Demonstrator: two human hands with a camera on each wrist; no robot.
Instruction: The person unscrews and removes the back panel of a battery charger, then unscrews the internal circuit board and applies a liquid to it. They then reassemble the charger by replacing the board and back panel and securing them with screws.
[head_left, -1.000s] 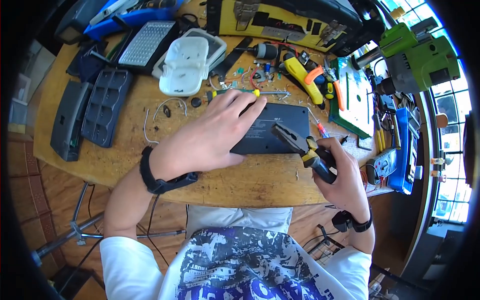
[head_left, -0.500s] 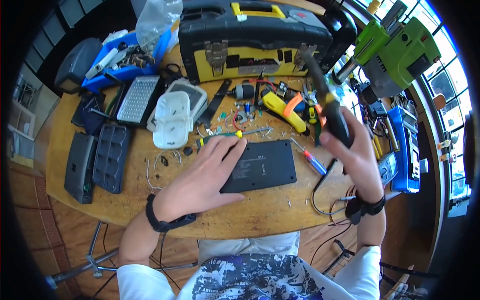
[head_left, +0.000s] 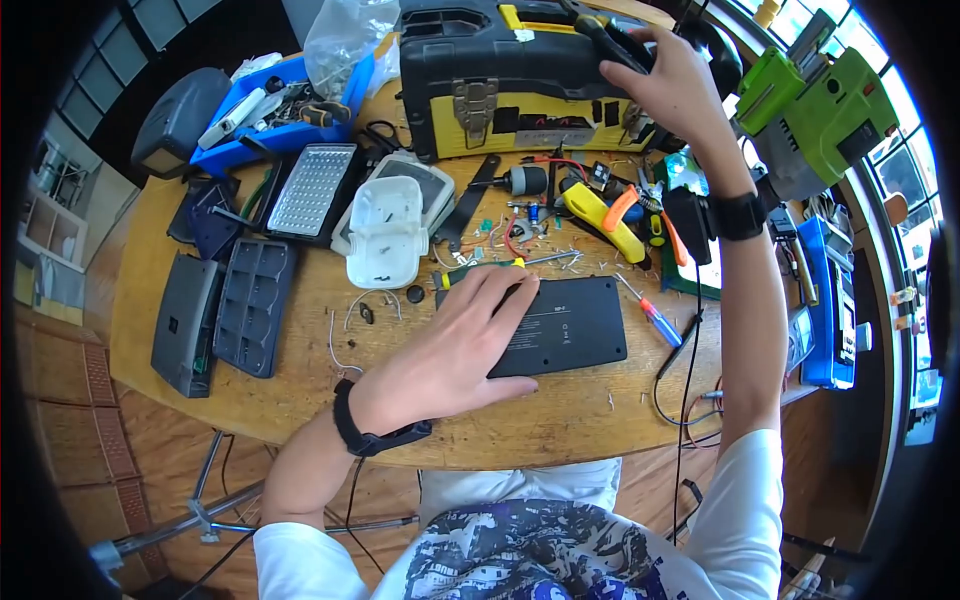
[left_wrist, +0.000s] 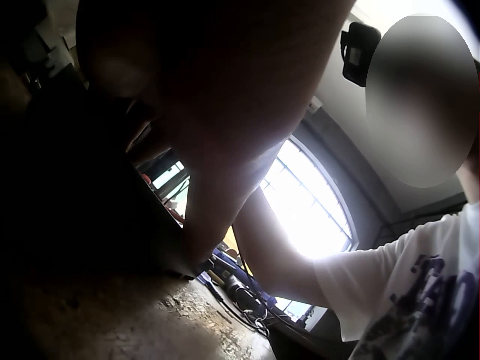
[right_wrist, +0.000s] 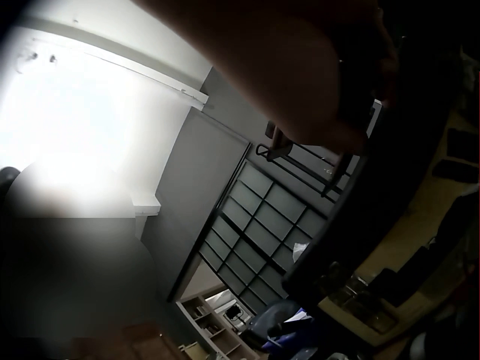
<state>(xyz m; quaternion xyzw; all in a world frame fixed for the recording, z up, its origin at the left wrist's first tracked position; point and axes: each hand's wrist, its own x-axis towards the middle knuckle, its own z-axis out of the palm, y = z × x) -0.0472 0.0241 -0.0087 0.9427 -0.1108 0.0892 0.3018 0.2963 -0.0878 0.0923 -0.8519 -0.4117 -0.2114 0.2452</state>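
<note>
In the head view my left hand [head_left: 445, 350] rests over the left part of a flat black panel [head_left: 575, 325] with small print and holes at its corners. Its fingers lie relaxed across the panel, the thumb along the near edge. My right hand [head_left: 680, 90] is raised over the top of the black-and-yellow toolbox [head_left: 500, 120] and grips the pliers [head_left: 608, 42], which show only as a dark shape there. Beyond the left fingertips lies a green-and-yellow screwdriver [head_left: 515, 263]. The left wrist view is mostly dark around the hand.
A red-and-blue screwdriver [head_left: 655, 320] lies right of the panel. Behind are a yellow-handled knife [head_left: 605, 222], wire scraps and an open white case [head_left: 385, 245]. Dark trays [head_left: 255, 310] stand left; a green drill [head_left: 830, 115] and a blue tray [head_left: 828, 305] stand right.
My right hand has lifted the pliers from over the panel, up and away to the top of the toolbox. The left hand has stayed on the panel. The head view has tilted up.
</note>
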